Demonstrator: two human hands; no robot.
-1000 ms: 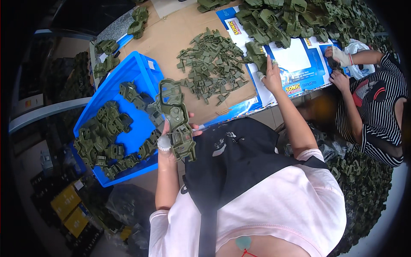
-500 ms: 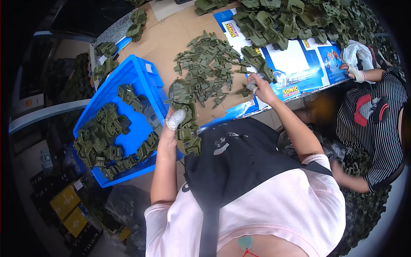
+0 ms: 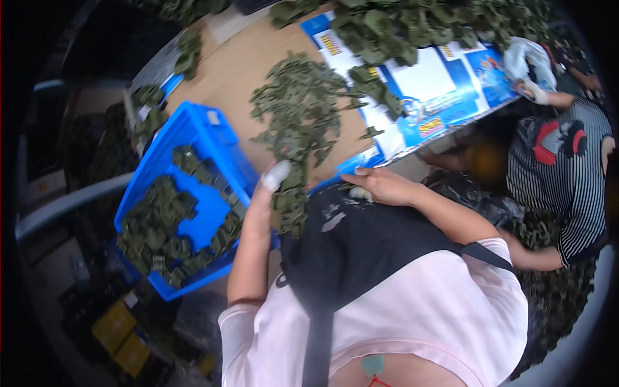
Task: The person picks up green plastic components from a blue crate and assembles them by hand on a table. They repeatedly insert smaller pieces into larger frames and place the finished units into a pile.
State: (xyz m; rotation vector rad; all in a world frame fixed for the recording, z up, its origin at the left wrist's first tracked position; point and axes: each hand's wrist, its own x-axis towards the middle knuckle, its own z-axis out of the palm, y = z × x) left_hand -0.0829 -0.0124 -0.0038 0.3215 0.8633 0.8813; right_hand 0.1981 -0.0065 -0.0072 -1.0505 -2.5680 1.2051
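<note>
Near the table's front edge, my left hand, its thumb wrapped in white, grips an olive-green moulded plastic vehicle body. It hangs beside the blue crate, its far end merging with the parts behind. My right hand is in front of the cardboard, over the dark apron, right of that body. Its fingers are bent together and point left, one with a pale wrap; blur hides whatever they may hold. Beyond both hands spreads a heap of small green plastic parts.
A blue crate with several green bodies stands at my left. Flattened cardboard and printed blue sheets cover the table. More green bodies are piled at the back. At the right a person in a striped shirt has a hand by a plastic bag.
My right hand has come back from the small parts toward me, down to the table's front edge. My left hand keeps the vehicle body, slightly shifted. The whole view has tilted and blurred.
</note>
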